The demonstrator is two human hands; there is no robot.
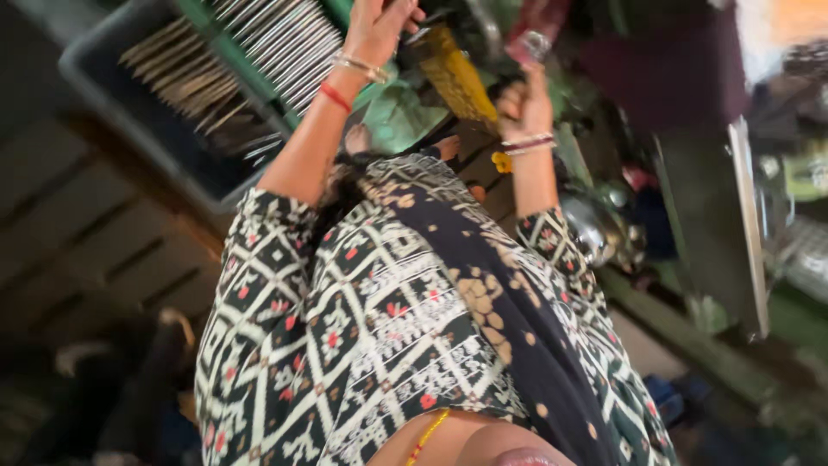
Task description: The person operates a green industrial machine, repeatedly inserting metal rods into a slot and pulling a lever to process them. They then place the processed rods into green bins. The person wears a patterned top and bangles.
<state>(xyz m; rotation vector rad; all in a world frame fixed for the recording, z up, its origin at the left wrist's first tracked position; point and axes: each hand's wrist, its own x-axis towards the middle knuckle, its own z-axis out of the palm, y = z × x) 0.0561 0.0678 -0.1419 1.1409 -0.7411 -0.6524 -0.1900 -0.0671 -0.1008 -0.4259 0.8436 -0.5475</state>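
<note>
1. Up at the top of the head view, the left hand [378, 30] is raised near a grey tray [129, 103] full of thin metal rods [276, 43]. Its fingers look loosely curled, but the frame cuts them off, so I can't tell if they've got hold of anything.
2. Over to the right, the right hand [523, 105] sits curled against a long yellow-patterned strip [455, 78]. It looks like it's steadying the strip, but honestly too blurry to call it a real grip.
3. Both arms stretch forward over the desk [483, 173], bangles on each wrist, probably so the strip stays up where it can be seen.
4. Lower down it's mostly the person's patterned green-and-white top [362, 336] and dark scarf [509, 293], since the camera tilts hard.
5. A green leaf-shaped thing [401, 116] lies between the arms, just below the strip.
</note>
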